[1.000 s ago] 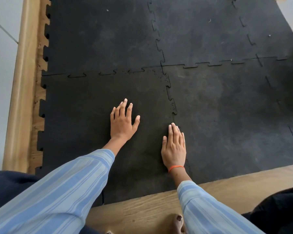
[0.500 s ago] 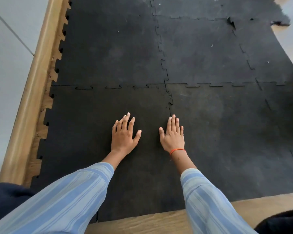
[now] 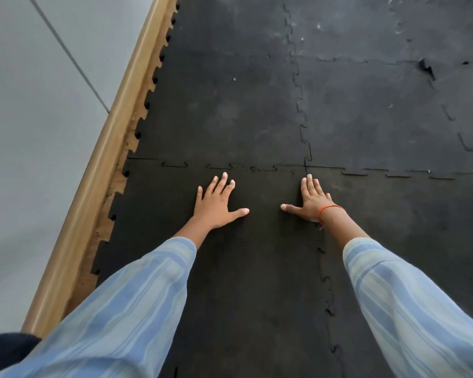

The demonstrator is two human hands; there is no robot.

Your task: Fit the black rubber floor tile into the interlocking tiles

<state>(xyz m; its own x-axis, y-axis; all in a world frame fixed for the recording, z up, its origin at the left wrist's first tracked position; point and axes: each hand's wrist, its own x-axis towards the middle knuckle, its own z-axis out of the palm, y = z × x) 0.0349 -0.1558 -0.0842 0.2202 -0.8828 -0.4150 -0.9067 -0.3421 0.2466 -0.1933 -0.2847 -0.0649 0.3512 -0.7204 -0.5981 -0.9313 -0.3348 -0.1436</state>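
The black rubber floor tile [image 3: 251, 268] lies flat in the near left of the mat, its toothed edges meshed with the neighbouring tiles [image 3: 366, 118] beyond and to the right. My left hand [image 3: 216, 203] rests palm down on its far part, fingers spread, just short of the far seam [image 3: 219, 167]. Over at the tile's far right corner, my right hand [image 3: 311, 200] lies flat across the right seam, fingertips close to where the tiles meet. An orange band circles that wrist. Neither hand holds anything.
A wooden skirting [image 3: 101, 165] runs along the left, with a strip of bare wooden floor [image 3: 115, 192] showing between it and the tiles' toothed edge. A grey wall [image 3: 33, 132] stands beyond. One seam at the far right [image 3: 426, 68] is lifted and gapped.
Both hands have slid forward across the tile to its far edge and spread farther apart. The view has moved forward, so the near wooden floor is out of frame.
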